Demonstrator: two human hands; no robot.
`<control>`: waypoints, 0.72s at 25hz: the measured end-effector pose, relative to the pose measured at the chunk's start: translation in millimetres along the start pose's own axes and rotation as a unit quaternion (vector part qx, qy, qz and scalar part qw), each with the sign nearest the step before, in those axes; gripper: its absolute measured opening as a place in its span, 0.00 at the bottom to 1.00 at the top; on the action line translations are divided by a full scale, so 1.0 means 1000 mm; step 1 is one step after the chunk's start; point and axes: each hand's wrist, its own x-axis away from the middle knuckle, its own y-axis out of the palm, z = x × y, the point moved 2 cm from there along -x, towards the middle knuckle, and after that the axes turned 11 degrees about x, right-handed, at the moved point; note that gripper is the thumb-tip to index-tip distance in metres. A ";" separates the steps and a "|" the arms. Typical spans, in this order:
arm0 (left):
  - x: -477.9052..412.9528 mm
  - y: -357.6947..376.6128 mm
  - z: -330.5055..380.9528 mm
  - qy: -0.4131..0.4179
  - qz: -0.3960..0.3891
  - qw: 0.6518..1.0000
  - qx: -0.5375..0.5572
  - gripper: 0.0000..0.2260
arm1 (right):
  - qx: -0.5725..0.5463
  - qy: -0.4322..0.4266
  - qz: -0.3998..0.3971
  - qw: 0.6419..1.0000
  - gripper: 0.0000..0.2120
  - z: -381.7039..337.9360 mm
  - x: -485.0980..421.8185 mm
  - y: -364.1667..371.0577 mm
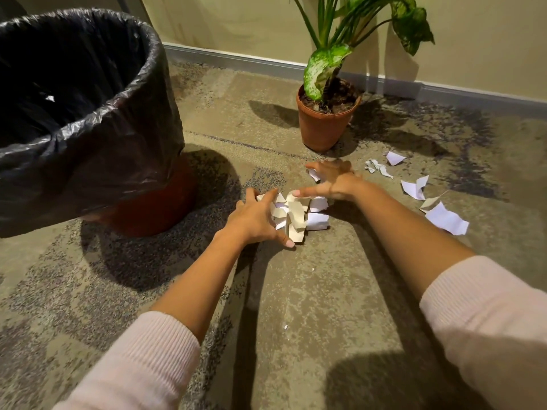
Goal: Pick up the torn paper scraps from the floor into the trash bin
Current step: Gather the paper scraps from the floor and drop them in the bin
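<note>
Two hands meet at a roundish pile of paper scraps [297, 215] on the floor [310, 291], just right of the trash bin [88, 119]. The left hand [258, 221] curls its fingers [288, 242] round the pile; the right hand [336, 182], blurred, presses it with its fingers spread. Loose scraps [414, 189] trail diagonally from the plant pot [324, 128] toward the lower right.

white scraps [447, 218], black bin liner [88, 137], terracotta pot [322, 128]

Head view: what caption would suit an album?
Left hand and right hand bunch torn paper scraps on the carpet beside the trash bin; loose scraps lie near a potted plant.
</note>
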 end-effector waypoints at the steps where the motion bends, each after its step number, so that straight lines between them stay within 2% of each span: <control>1: -0.001 0.000 -0.001 0.003 0.009 1.000 -0.007 0.57 | 0.008 -0.020 0.011 1.000 0.57 -0.004 0.004 0.000; 4: -0.002 0.000 -0.001 0.012 0.030 0.999 -0.010 0.50 | -0.005 -0.066 -0.017 0.998 0.50 -0.018 0.022 0.004; 8: 0.000 0.002 0.002 0.033 0.048 0.998 -0.008 0.40 | 0.046 -0.088 -0.043 0.994 0.50 -0.029 0.048 0.017; 14: 0.012 0.012 0.010 0.063 0.052 0.996 0.017 0.25 | 0.103 -0.101 0.021 0.989 0.43 -0.038 0.077 0.041; 18: 0.020 0.019 0.008 0.068 0.098 0.992 0.034 0.16 | 0.036 -0.121 0.062 0.990 0.31 -0.038 0.092 0.055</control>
